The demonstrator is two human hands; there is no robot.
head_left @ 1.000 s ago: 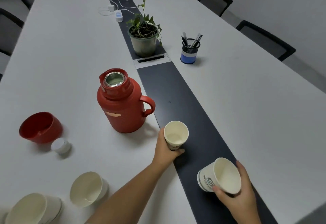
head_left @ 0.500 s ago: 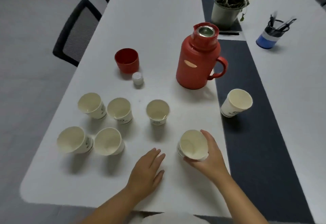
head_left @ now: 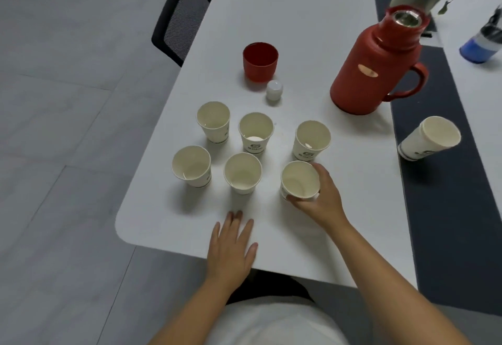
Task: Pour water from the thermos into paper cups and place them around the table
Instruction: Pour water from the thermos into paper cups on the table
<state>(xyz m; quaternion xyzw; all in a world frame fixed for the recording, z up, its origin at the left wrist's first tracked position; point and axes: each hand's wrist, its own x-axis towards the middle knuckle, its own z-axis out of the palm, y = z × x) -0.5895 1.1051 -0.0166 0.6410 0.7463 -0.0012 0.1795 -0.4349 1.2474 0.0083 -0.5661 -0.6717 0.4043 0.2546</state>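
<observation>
Right hand, wrapped around a paper cup, has brought it from mid-table into the cluster of cups near the table's front edge. Left hand: spread flat, moved nearer that edge. Thermos: uncapped, unpoured, centre strip side. Cups appear empty; pouring seems next.

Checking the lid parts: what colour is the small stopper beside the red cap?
White, seen in the head view: the stopper stands just in front of the red cap.
</observation>
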